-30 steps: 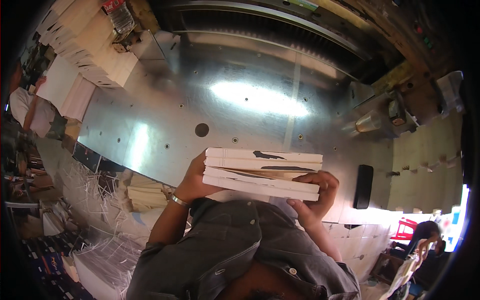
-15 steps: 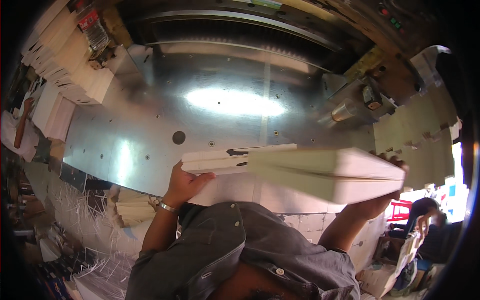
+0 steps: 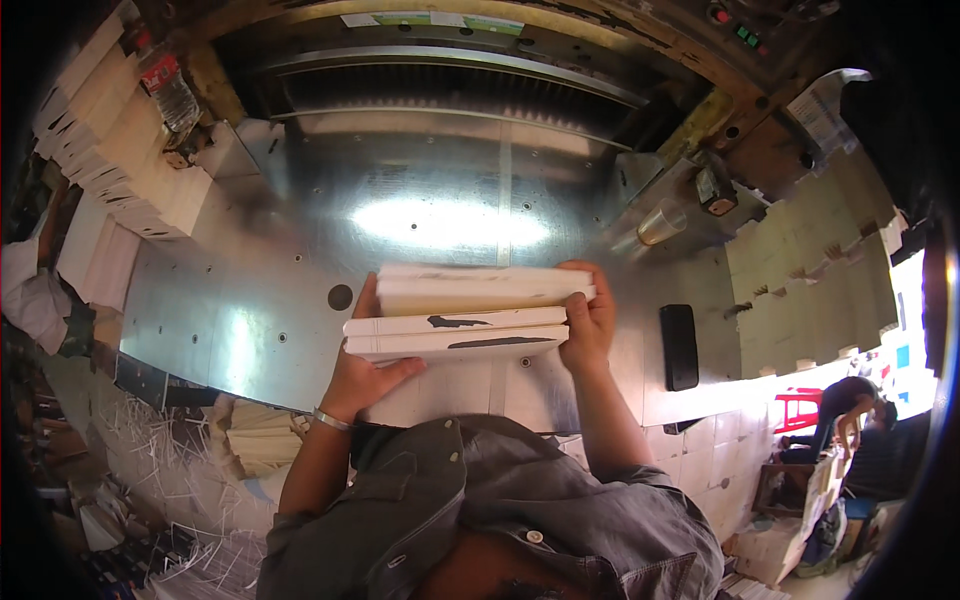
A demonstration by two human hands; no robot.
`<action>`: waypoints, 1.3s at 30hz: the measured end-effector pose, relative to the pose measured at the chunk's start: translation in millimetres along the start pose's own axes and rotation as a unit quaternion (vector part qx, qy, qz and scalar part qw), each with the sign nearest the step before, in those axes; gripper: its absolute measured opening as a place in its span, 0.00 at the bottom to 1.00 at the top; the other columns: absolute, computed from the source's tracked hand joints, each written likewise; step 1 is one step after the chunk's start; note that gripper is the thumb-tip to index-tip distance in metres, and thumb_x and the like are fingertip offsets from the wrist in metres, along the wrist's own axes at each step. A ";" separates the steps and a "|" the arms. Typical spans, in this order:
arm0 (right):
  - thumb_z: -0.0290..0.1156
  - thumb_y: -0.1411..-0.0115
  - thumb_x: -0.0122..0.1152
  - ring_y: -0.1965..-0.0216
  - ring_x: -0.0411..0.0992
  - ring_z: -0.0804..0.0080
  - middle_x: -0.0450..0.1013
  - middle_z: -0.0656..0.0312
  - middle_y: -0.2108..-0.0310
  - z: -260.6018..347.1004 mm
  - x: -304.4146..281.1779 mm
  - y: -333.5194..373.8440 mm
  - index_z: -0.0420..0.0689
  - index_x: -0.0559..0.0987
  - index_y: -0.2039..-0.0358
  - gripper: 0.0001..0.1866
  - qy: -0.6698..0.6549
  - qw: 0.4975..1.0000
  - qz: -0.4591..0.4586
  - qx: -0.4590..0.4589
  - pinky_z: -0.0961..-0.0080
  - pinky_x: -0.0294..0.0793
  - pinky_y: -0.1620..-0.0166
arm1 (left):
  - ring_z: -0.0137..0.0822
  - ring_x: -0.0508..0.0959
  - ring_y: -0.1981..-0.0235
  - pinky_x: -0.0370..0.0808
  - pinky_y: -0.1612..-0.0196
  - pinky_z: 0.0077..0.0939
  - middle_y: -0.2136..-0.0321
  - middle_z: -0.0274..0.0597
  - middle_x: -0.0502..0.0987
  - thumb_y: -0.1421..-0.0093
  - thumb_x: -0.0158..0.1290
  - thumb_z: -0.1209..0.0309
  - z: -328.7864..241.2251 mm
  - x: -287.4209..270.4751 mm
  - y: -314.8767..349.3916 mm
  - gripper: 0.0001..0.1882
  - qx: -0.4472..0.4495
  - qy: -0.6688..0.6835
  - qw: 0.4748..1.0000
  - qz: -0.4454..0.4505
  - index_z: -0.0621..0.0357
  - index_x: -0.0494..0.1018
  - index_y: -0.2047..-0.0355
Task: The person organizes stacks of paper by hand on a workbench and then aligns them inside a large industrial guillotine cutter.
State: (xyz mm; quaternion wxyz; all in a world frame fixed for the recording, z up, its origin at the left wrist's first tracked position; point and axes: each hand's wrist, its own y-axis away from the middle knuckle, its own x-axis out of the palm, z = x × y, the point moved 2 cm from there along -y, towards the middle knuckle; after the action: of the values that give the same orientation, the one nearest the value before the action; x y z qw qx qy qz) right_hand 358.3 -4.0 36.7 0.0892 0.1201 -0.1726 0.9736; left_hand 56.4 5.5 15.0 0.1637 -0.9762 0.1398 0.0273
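Over the near part of the metal table, both my hands grip a group of white book blocks [image 3: 455, 340] from its two ends. Dark smears mark the long edges of the two front blocks. Behind them a further block [image 3: 470, 285] is smeared by motion, its cream face partly showing. My left hand [image 3: 378, 378] is closed round the left end, its thumb along the near side and its fingers mostly hidden. My right hand [image 3: 590, 328] is closed on the right end, thumb toward me and fingers over the back block.
The metal table [image 3: 260, 330] runs back to a dark cutting-machine opening [image 3: 450, 85]. A black oblong object [image 3: 679, 347] and a plastic cup [image 3: 662, 222] are at right. Paper stacks [image 3: 810, 270] flank the table, with more stacks [image 3: 130, 150] and a bottle [image 3: 170, 95] left. A person [image 3: 850, 405] bends at far right.
My right hand has swung left with the block from the right side, bringing it behind the marked blocks in my left hand. The black oblong object has come into view.
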 end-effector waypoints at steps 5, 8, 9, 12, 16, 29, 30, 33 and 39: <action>0.57 0.38 0.65 0.42 0.68 0.69 0.69 0.59 0.44 2.5 11.4 23.7 0.36 0.62 0.34 0.45 -0.025 0.998 0.045 0.033 0.71 0.66 0.40 | 0.36 0.76 0.45 0.71 0.40 0.32 0.44 0.47 0.76 0.46 0.70 0.70 10.6 -5.1 8.2 0.37 -0.084 -0.012 0.996 0.025 0.66 0.67 0.38; 0.46 0.42 0.71 0.42 0.69 0.64 0.70 0.55 0.43 6.1 19.2 39.0 0.37 0.62 0.34 0.43 0.112 0.993 0.042 -0.018 0.68 0.66 0.39 | 0.34 0.79 0.50 0.73 0.44 0.31 0.51 0.45 0.81 0.44 0.69 0.72 10.9 -1.3 10.0 0.27 -0.096 0.020 0.995 0.009 0.66 0.73 0.46; 0.43 0.43 0.73 0.41 0.69 0.63 0.70 0.54 0.42 3.7 18.0 44.8 0.37 0.62 0.34 0.44 0.156 0.986 0.041 -0.035 0.67 0.66 0.39 | 0.34 0.80 0.53 0.75 0.46 0.30 0.53 0.44 0.82 0.43 0.68 0.72 8.9 0.3 10.1 0.23 -0.081 0.061 0.995 -0.023 0.66 0.76 0.49; 0.28 0.47 0.76 0.43 0.71 0.59 0.71 0.50 0.43 -23.3 11.9 60.4 0.37 0.66 0.37 0.39 0.243 0.957 0.093 0.127 0.66 0.68 0.40 | 0.34 0.81 0.54 0.76 0.48 0.31 0.55 0.44 0.83 0.41 0.66 0.73 5.1 0.4 8.9 0.17 -0.076 -0.022 0.997 -0.011 0.66 0.78 0.53; 0.21 0.45 0.70 0.48 0.75 0.55 0.76 0.47 0.50 -29.0 10.8 67.9 0.35 0.73 0.46 0.26 0.305 0.948 0.013 0.094 0.65 0.72 0.45 | 0.38 0.77 0.46 0.71 0.41 0.35 0.47 0.47 0.78 0.40 0.64 0.74 4.9 1.9 7.8 0.21 -0.128 -0.026 0.991 0.004 0.67 0.75 0.48; 0.17 0.38 0.63 0.47 0.72 0.68 0.74 0.55 0.49 -30.0 38.9 76.5 0.34 0.71 0.45 0.21 0.153 0.982 -0.055 0.091 0.70 0.68 0.42 | 0.38 0.77 0.47 0.70 0.42 0.33 0.48 0.48 0.77 0.39 0.63 0.75 5.4 17.6 23.0 0.24 -0.036 0.060 0.991 -0.116 0.69 0.70 0.44; 0.17 0.38 0.63 0.47 0.72 0.69 0.74 0.54 0.49 -32.0 39.1 77.7 0.34 0.70 0.44 0.22 0.157 0.983 -0.053 0.073 0.70 0.68 0.42 | 0.38 0.76 0.46 0.69 0.41 0.32 0.48 0.48 0.77 0.39 0.63 0.75 10.2 15.2 24.7 0.24 -0.043 0.058 0.993 -0.097 0.69 0.70 0.44; 0.17 0.38 0.63 0.47 0.71 0.69 0.73 0.54 0.48 -29.4 40.1 80.0 0.34 0.70 0.44 0.21 0.126 0.987 -0.056 0.085 0.71 0.68 0.42 | 0.39 0.75 0.44 0.68 0.39 0.32 0.47 0.50 0.76 0.39 0.63 0.75 11.8 14.1 27.1 0.24 -0.064 0.060 0.992 -0.086 0.69 0.70 0.45; 0.18 0.43 0.69 0.45 0.72 0.68 0.73 0.54 0.47 -36.9 17.2 68.9 0.34 0.70 0.42 0.29 0.186 0.978 -0.019 0.093 0.72 0.69 0.41 | 0.40 0.72 0.40 0.66 0.36 0.33 0.42 0.52 0.73 0.40 0.63 0.73 20.1 7.1 32.3 0.32 -0.070 -0.019 0.996 -0.054 0.67 0.64 0.37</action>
State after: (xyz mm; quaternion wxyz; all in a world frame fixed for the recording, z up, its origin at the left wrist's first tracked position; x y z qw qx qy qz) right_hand 319.6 -52.2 -14.1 0.1266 -0.0521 -0.0597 0.9888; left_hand 54.0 -19.2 -14.8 0.0991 -0.9906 0.0820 0.0466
